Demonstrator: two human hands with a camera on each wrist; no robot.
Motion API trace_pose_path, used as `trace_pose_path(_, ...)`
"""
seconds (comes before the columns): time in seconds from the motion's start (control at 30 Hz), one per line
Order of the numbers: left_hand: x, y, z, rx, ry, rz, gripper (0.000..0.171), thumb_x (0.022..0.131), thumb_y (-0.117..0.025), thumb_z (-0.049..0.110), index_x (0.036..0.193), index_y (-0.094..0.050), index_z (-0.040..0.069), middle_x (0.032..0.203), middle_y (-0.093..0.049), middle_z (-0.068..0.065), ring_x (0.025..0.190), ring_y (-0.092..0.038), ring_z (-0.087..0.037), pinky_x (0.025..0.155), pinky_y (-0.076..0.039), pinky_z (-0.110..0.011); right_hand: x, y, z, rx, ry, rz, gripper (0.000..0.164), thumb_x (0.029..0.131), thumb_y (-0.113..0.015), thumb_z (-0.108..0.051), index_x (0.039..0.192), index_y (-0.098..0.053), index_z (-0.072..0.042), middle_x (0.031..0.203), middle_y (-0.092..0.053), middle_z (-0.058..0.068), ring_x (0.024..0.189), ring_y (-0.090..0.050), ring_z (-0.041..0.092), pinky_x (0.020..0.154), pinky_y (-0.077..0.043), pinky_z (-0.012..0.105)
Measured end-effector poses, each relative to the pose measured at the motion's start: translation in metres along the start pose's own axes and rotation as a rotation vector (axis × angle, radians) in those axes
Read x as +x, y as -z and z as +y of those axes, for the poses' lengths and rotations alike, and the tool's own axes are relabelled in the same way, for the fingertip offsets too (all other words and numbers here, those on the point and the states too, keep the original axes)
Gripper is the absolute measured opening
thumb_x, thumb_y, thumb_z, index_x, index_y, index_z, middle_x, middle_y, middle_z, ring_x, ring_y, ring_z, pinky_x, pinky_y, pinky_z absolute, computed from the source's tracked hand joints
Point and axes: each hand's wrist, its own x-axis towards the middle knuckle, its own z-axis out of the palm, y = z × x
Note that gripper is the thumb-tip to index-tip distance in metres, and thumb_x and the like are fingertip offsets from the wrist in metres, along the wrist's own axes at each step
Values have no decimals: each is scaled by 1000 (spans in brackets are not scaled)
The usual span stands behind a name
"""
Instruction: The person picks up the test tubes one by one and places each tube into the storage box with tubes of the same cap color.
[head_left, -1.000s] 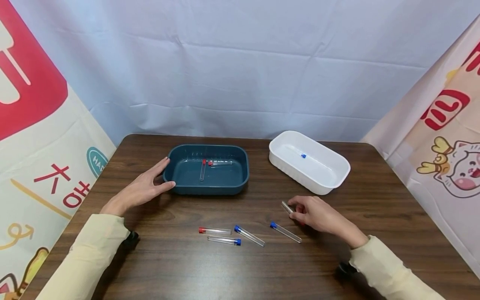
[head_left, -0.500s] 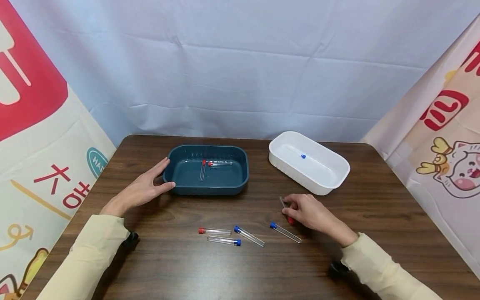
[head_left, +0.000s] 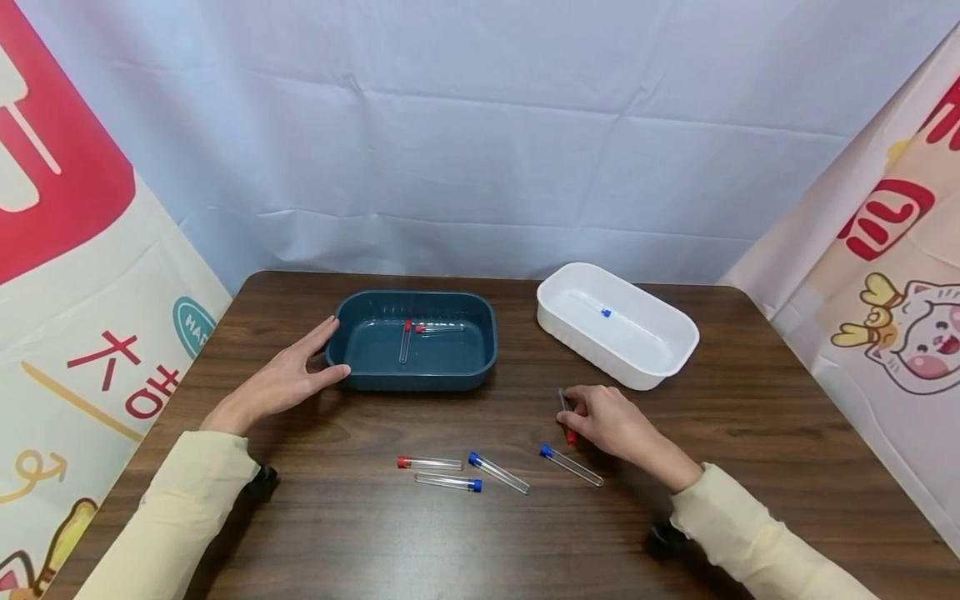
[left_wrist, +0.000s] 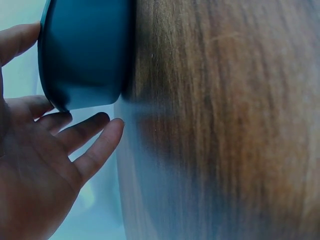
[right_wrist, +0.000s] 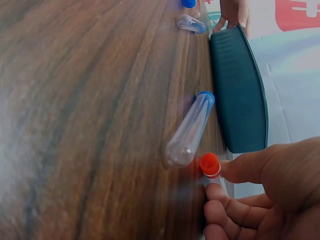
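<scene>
My right hand (head_left: 611, 421) pinches a clear test tube with a red cap (right_wrist: 210, 165) between thumb and fingers, low over the table in front of the white bin (head_left: 618, 327). Just below it in the head view lies a blue-capped tube (head_left: 572, 465). The left hand (head_left: 288, 372) rests with spread, straight fingers at the left end of the dark teal bin (head_left: 412, 382), thumb and fingertips at its rim. Two red-capped tubes (head_left: 405, 343) lie inside that bin, and one blue-capped tube (head_left: 605, 312) is in the white one.
Left of the right hand, a red-capped tube (head_left: 431, 462) and two blue-capped tubes (head_left: 498, 472) lie close together on the brown wooden table (head_left: 360, 533). A pale cloth (head_left: 480, 150) hangs behind the table's back edge, with printed cloths on both sides.
The right hand has moved left and slightly away from the body with the red-capped test tube, whose cap shows more now. The left hand and the bins stay put.
</scene>
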Motion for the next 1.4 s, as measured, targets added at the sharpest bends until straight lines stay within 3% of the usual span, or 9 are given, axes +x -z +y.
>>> trace_pose_path(0.43,0,-1,0,10,-3,2,90,104,-59,50,168,-8,13,173,-4,-14,134,-51,-50,114,-30,-68,1,-1,0,21,-17,8,43,95,-74,-18,126,-65,12,67,-67,-9,58,-54,5,57,-45,28)
trace_pose_path(0.6,0,-1,-1,12,-6,7,90,103,-59,51,168,-8,13,173,-4,-12,142,-41,-49,115,-29,-68,2,5,5,52,24,-14,57,92,-80,-24,130,-60,13,68,-62,-9,59,-52,4,58,-45,26)
trace_pose_path(0.7,0,-1,-1,10,-7,6,90,103,-59,50,168,-8,13,173,-4,-13,142,-42,-49,114,-29,-68,4,9,9,38,58,-29,67,88,-84,-29,132,-58,13,75,-62,-7,65,-53,5,63,-46,26)
trace_pose_path(0.83,0,-1,0,9,-7,5,91,103,-60,50,168,-8,12,173,-4,-13,136,-49,-49,114,-30,-68,6,16,14,25,88,-70,79,81,-90,-32,135,-55,14,87,-63,-1,73,-55,10,68,-47,29)
trace_pose_path(1.0,0,-1,0,17,-6,10,90,103,-59,50,168,-8,12,173,-5,-13,138,-47,-49,114,-29,-68,8,24,18,26,102,-147,91,74,-94,-32,140,-51,14,97,-62,4,77,-55,14,69,-47,28)
trace_pose_path(1.2,0,-1,0,19,-5,9,90,103,-59,51,168,-8,12,173,-5,-13,138,-47,-49,114,-29,-68,8,29,22,54,118,-226,97,71,-96,-26,144,-46,14,98,-59,5,79,-55,17,69,-46,27)
trace_pose_path(1.4,0,-1,-1,15,-6,9,90,103,-59,50,168,-8,11,173,-5,-13,137,-49,-49,114,-30,-67,9,29,26,62,147,-250,96,71,-96,-25,144,-47,13,97,-57,5,74,-51,13,65,-45,26)
